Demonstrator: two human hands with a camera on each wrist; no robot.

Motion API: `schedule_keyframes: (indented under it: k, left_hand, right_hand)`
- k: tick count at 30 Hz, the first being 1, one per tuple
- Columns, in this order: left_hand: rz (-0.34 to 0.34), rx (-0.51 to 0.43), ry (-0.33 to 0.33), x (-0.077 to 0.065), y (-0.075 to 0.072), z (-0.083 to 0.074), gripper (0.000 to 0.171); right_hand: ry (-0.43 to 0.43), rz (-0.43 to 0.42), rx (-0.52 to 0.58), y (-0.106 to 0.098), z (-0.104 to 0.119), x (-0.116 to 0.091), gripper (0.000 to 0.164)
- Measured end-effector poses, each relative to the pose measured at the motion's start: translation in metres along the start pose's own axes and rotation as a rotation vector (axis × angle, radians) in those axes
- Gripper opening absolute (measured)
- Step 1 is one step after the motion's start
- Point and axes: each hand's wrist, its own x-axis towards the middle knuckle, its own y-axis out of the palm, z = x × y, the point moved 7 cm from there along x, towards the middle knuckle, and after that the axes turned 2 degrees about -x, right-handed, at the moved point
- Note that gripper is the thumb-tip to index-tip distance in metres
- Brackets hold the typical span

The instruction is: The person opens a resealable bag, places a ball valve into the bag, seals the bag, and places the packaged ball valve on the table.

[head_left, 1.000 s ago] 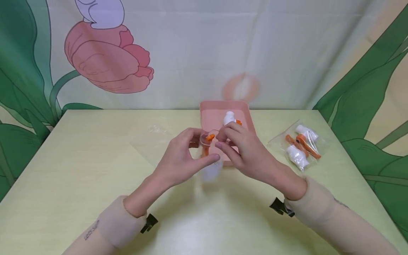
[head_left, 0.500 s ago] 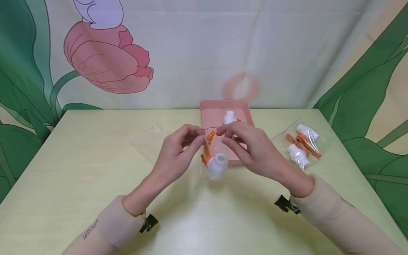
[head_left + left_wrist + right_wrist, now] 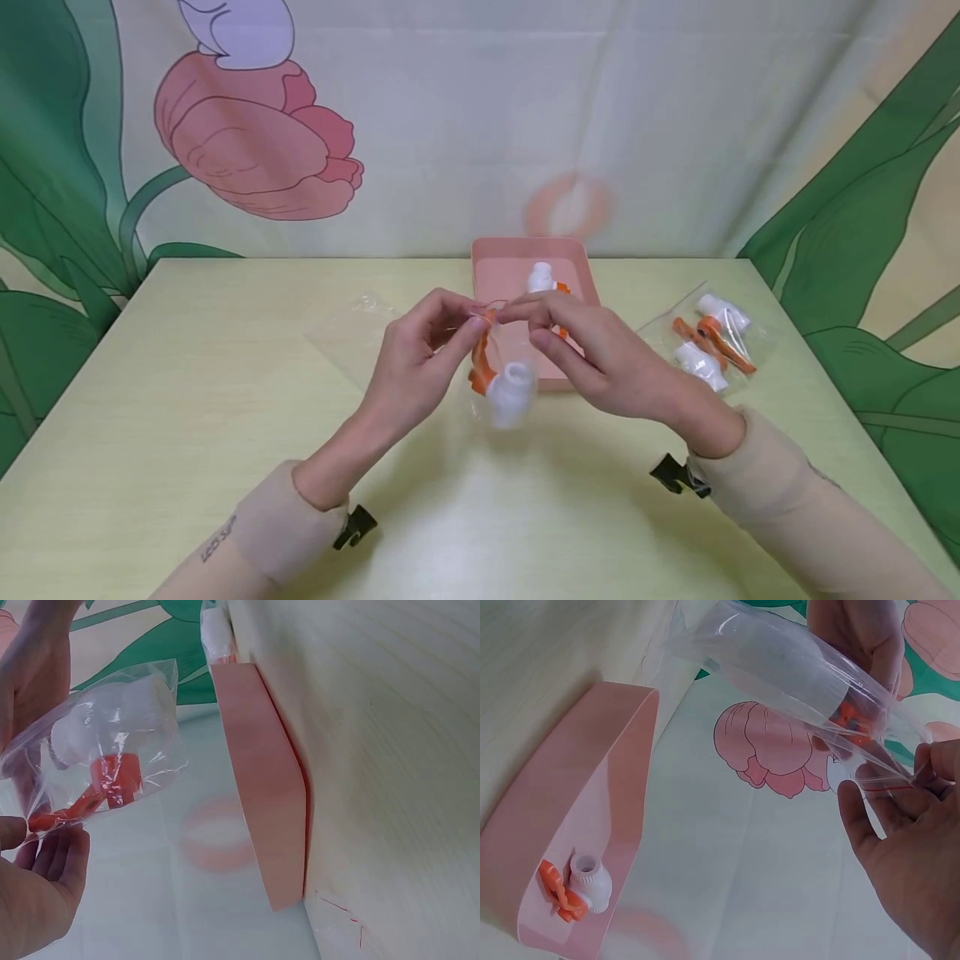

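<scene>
Both hands work at the mouth of a clear zip bag (image 3: 105, 742) held up off the table. Inside it are a white valve-like fitting (image 3: 511, 396) and an orange handle-like part (image 3: 482, 360). My left hand (image 3: 416, 358) pinches the bag's upper edge between thumb and fingers. On the other side, my right hand (image 3: 592, 354) holds the bag's edge near its red zip line (image 3: 886, 788), its index finger stretched across to the opening. In the left wrist view the bag's body hangs toward the table, with the parts showing through the film.
Behind the hands lies a pink tray (image 3: 491, 271) with another white fitting (image 3: 592, 883) and an orange part (image 3: 561, 892) in it. A second filled bag (image 3: 711, 342) rests on the right of the table. Clear film (image 3: 352, 333) lies on the left.
The bag has turned so that the fitting and orange part show more plainly. My right hand has shifted slightly right, its index finger now reaching across the mouth toward my left fingertips.
</scene>
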Motion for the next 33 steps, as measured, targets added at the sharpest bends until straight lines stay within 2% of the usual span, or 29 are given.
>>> schedule_keyframes:
  k: [6,10,11,14,17,21,26,30,32,33]
  left_hand:
    - [0.014,-0.068,-0.038,-0.003,0.003,0.001,0.011]
    - [0.014,-0.1,-0.004,-0.001,0.004,-0.003,0.008]
    - [0.012,-0.1,0.008,-0.001,0.004,-0.004,0.008]
    - [-0.007,-0.087,0.029,0.0,0.003,-0.006,0.008]
    - [-0.039,-0.074,0.031,0.001,0.0,-0.006,0.008]
    - [-0.066,-0.066,0.043,0.001,-0.003,-0.008,0.007]
    - [-0.063,-0.094,0.034,0.001,-0.004,-0.009,0.007]
    - [-0.067,-0.112,0.03,0.001,-0.004,-0.009,0.006]
    - [-0.077,-0.134,0.034,0.002,-0.004,-0.01,0.007]
    - [-0.085,-0.14,0.033,0.002,-0.004,-0.011,0.008]
  right_hand:
    - [-0.017,0.028,0.04,0.0,-0.002,-0.001,0.029]
    - [-0.04,0.023,0.046,0.002,-0.001,-0.002,0.029]
    - [-0.048,0.016,0.043,0.002,-0.001,-0.002,0.024]
    - [-0.077,-0.019,0.021,0.002,0.0,-0.001,0.013]
    - [-0.082,-0.071,-0.006,0.0,-0.002,-0.001,0.016]
    - [-0.027,-0.123,-0.016,-0.004,-0.008,-0.003,0.012]
    - [0.045,-0.167,-0.027,-0.007,-0.015,-0.004,0.013]
    - [0.014,-0.234,-0.08,-0.01,-0.015,-0.005,0.017]
    - [-0.036,-0.262,-0.122,-0.011,-0.013,-0.006,0.008]
    - [-0.063,-0.274,-0.147,-0.011,-0.012,-0.006,0.009]
